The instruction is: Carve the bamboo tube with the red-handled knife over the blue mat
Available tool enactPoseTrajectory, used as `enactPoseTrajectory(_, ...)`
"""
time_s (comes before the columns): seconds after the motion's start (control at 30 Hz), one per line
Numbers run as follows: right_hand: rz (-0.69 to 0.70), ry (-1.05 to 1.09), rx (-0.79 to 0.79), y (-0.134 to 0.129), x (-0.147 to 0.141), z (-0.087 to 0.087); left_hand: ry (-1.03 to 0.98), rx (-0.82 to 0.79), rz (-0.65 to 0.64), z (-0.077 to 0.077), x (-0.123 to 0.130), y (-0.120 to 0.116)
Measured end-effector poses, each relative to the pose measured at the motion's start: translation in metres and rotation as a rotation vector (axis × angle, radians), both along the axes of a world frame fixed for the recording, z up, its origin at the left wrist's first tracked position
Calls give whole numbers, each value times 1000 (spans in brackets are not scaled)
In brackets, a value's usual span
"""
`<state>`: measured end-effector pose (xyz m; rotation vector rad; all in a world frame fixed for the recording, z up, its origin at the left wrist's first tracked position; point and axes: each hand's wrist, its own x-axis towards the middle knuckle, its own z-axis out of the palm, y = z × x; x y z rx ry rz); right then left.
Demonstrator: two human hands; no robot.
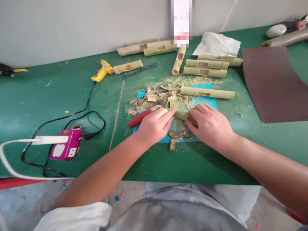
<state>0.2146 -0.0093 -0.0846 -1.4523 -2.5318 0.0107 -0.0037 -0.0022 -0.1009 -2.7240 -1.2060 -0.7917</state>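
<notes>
A short green bamboo tube with a cut-out opening lies crosswise between my hands, partly covered by them. My right hand is closed around its right part, thumb at the near side beside the opening. At its left end, my left hand has its fingers pressed together against the tube; their undersides are hidden. A red-handled tool with a metal collar lies just behind my left hand, its tip not clearly visible. Beneath everything is a blue sheet. Bamboo chips lie in front of the tube.
Chips and shavings are heaped behind my hands, beside another notched tube. More notched tubes lie farther back. A yellow glue gun is corded to a purple power adapter at left. A brown sheet lies at right.
</notes>
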Motion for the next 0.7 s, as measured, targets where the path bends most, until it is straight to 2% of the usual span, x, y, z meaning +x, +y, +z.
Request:
enactPoseTrajectory(0.27, -7, -10, 15, 2, -3, 1, 28, 27, 27, 0, 3, -2)
enactPoseTrajectory(0.53, 70, -31, 14, 7, -6, 0, 74, 92, 34, 2, 4, -5)
enactPoseTrajectory(0.7, 101, -26, 35, 5, -6, -4, 89, 37, 50, 0, 7, -2)
